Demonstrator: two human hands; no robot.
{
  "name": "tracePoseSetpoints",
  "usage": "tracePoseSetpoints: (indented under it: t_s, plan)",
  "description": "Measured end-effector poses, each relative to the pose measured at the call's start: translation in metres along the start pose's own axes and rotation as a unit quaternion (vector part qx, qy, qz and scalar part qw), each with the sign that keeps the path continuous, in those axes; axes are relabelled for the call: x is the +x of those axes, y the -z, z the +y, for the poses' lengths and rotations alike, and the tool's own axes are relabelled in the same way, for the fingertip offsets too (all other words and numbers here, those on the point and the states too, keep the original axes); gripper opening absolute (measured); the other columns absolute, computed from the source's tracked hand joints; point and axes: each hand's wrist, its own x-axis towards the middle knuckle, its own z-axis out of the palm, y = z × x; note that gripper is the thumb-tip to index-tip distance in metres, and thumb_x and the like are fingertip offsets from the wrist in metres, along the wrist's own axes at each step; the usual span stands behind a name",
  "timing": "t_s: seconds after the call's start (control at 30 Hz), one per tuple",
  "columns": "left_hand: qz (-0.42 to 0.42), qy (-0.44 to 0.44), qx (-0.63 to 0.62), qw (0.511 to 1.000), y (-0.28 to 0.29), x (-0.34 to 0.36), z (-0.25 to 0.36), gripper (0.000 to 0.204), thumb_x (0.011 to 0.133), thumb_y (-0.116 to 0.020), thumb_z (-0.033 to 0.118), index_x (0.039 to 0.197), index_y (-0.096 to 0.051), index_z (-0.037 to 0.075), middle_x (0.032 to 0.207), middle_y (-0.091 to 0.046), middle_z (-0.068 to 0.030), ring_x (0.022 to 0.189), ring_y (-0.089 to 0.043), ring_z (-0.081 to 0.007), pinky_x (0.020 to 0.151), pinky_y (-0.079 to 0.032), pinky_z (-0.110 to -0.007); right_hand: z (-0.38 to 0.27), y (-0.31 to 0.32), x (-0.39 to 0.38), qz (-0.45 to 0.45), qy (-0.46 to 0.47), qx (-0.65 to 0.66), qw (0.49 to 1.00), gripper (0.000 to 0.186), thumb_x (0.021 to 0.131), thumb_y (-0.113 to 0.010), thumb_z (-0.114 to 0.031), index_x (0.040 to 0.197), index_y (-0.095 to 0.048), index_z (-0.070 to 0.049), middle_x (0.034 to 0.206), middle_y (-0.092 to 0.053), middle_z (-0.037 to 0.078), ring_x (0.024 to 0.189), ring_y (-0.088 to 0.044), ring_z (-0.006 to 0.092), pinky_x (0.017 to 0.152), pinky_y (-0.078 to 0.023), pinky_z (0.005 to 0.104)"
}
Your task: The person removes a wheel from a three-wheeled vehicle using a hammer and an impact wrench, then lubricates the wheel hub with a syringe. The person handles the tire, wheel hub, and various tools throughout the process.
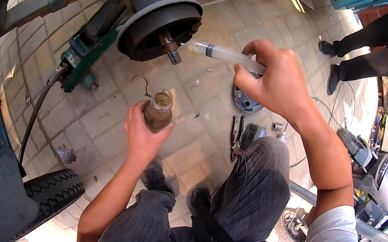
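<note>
Head view: your right hand (276,83) grips a clear syringe (226,55) right of the drum (151,25), its front end close to the drum's spindle (169,48); whether they touch, you cannot tell. Your left hand (144,130) is wrapped around an open bottle (157,114), nearer you than the drum, with a bent wire (144,80) at its mouth. Right of the drum, on the paving (201,138), lie a round part (247,101) and pliers (235,136). Left of the drum is a green jack (85,58); far right of it, another person (381,47) stands.
</note>
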Motion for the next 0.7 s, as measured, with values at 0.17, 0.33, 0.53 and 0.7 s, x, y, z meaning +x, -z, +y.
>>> tracePoseSetpoints:
  t_s: [0.17,0.33,0.53,0.7]
  plan:
    - [0.001,0.020,-0.031,0.999,-0.0028,-0.0013,-0.0031,0.079,0.063,-0.087,0.024,0.128,-0.048,0.004,0.126,-0.053,-0.0146,0.119,-0.052,-0.0340,0.103,-0.034,-0.048,-0.0001,0.0006,-0.0013,0.001,0.010,0.001,1.000,0.038,0.071,-0.069,-0.028,0.091,-0.068,0.004,0.060,-0.062,0.019,0.058,-0.064,0.0373,0.061,-0.053,0.0429]
    - [0.002,0.013,-0.032,0.999,-0.0043,-0.0009,-0.0039,0.079,0.063,-0.087,0.024,0.128,-0.048,0.004,0.126,-0.053,-0.0147,0.119,-0.052,-0.0341,0.103,-0.034,-0.048,-0.0034,-0.0034,0.0066,0.016,0.003,-0.017,1.000,0.038,0.071,-0.069,-0.029,0.091,-0.068,0.004,0.059,-0.062,0.019,0.058,-0.064,0.0375,0.061,-0.053,0.0429]
    - [0.006,0.015,-0.035,0.999,-0.0044,-0.0007,-0.0048,0.079,0.063,-0.088,0.023,0.128,-0.048,0.005,0.127,-0.053,-0.0147,0.120,-0.052,-0.0340,0.103,-0.034,-0.049,0.0018,-0.0050,0.0045,0.007,0.020,-0.008,1.000,0.038,0.071,-0.069,-0.028,0.092,-0.068,0.004,0.059,-0.062,0.019,0.058,-0.065,0.0373,0.061,-0.053,0.0432]
    - [0.013,0.005,-0.031,0.999,-0.0063,-0.0004,-0.0063,0.080,0.062,-0.088,0.024,0.128,-0.048,0.005,0.126,-0.054,-0.0139,0.120,-0.052,-0.0337,0.103,-0.034,-0.049,0.0017,0.0004,0.0024,0.006,0.019,-0.014,1.000,0.038,0.071,-0.069,-0.028,0.092,-0.068,0.003,0.059,-0.062,0.019,0.058,-0.065,0.0370,0.061,-0.053,0.0430]
